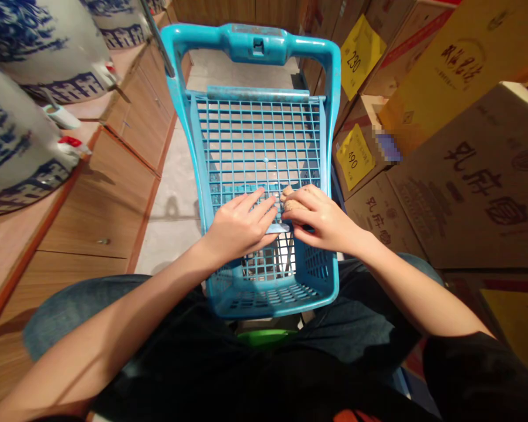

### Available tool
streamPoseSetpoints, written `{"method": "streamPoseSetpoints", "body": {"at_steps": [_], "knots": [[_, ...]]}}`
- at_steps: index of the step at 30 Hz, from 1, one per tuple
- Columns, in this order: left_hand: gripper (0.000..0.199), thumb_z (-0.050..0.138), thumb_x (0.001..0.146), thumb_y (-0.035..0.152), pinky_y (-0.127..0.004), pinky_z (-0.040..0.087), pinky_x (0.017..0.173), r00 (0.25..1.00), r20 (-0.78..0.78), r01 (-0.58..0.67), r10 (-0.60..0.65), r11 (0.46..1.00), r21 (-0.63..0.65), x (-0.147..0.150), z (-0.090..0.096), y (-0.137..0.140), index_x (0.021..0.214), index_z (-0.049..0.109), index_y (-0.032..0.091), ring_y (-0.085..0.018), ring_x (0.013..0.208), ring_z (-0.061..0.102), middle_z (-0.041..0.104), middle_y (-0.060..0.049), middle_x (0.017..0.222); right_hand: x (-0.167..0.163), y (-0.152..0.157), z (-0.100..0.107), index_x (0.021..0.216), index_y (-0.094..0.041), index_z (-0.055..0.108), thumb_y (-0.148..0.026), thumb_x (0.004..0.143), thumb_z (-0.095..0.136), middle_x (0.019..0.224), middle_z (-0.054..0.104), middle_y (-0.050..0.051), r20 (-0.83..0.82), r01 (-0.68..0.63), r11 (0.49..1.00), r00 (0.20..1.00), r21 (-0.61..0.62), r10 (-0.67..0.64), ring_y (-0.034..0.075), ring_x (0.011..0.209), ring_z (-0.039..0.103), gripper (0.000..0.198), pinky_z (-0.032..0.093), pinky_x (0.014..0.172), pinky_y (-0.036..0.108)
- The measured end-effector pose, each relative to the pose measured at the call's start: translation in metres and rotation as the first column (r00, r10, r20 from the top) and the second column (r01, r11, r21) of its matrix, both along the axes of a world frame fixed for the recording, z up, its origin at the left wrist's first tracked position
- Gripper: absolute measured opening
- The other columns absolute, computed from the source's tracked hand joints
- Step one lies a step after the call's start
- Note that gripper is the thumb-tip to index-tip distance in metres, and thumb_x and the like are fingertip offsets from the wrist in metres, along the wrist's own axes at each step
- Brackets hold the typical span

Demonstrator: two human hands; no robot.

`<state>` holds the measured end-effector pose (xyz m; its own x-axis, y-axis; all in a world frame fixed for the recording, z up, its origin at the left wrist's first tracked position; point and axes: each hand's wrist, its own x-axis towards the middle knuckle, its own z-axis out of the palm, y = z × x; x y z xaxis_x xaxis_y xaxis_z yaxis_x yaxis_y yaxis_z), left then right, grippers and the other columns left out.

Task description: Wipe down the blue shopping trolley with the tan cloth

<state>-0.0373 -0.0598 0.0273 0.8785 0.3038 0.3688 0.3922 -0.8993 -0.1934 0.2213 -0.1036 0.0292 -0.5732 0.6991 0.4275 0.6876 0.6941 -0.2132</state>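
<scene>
A blue plastic shopping basket [264, 70] stands tilted on my lap, its mesh side facing me and its handle at the top. My left hand [240, 225] lies flat on the mesh with fingers spread. Just to its right, my right hand [321, 220] presses a small tan, cork-like piece [291, 201] against the grid. The two hands' fingertips almost touch. My knees in jeans show below the basket.
Large blue-and-white ceramic jars [39, 47] with taps stand on a wooden counter [101, 193] at the left. Stacked cardboard boxes [470, 176] with yellow price tags fill the right side. A narrow tiled floor aisle [171, 193] runs ahead between them.
</scene>
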Motion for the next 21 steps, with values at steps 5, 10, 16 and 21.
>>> {"method": "streamPoseSetpoints", "body": {"at_steps": [5, 10, 16, 21], "knots": [[0.046, 0.068, 0.102, 0.047, -0.051, 0.063, 0.101, 1.0, -0.001, 0.01, -0.01, 1.0, -0.015, -0.001, -0.004, 0.017, 0.128, 0.076, 0.01, -0.04, 0.135, 0.067, 0.075, -0.018, 0.138, 0.01, 0.021, 0.001, 0.121, -0.025, 0.068, -0.014, 0.092, 0.058, 0.125, 0.064, 0.015, -0.01, 0.208, 0.978, 0.978, 0.007, -0.208, 0.035, 0.119, 0.056, 0.032, 0.05, 0.103, 0.06], [0.044, 0.07, 0.1, 0.043, -0.052, 0.063, 0.098, 0.998, -0.042, -0.042, 0.04, 0.998, -0.052, 0.004, -0.006, 0.046, 0.13, 0.075, 0.012, -0.04, 0.136, 0.066, 0.075, -0.019, 0.138, -0.001, 0.034, -0.011, 0.126, -0.024, 0.068, -0.015, 0.093, 0.058, 0.128, 0.062, 0.015, 0.031, 0.202, 0.979, 0.979, -0.003, -0.201, 0.035, 0.12, 0.052, 0.036, 0.048, 0.106, 0.061], [0.039, 0.068, 0.098, 0.04, -0.051, 0.064, 0.085, 0.997, -0.062, -0.047, 0.046, 0.999, -0.018, 0.008, -0.011, 0.086, 0.12, 0.077, 0.009, -0.042, 0.129, 0.069, 0.074, -0.022, 0.137, 0.007, 0.076, -0.018, 0.124, -0.025, 0.07, -0.008, 0.095, 0.048, 0.126, 0.062, 0.013, 0.008, 0.21, 0.978, 0.978, 0.019, -0.21, 0.033, 0.119, 0.051, 0.04, 0.046, 0.106, 0.059], [0.04, 0.067, 0.096, 0.036, -0.047, 0.062, 0.084, 0.997, -0.045, -0.069, 0.068, 0.997, -0.032, 0.014, -0.015, 0.111, 0.126, 0.074, 0.009, -0.037, 0.115, 0.075, 0.075, -0.022, 0.134, -0.01, 0.097, -0.023, 0.118, -0.024, 0.071, -0.008, 0.094, 0.053, 0.114, 0.062, 0.012, 0.02, 0.209, 0.978, 0.978, 0.025, -0.21, 0.031, 0.112, 0.053, 0.034, 0.048, 0.1, 0.051]]}}
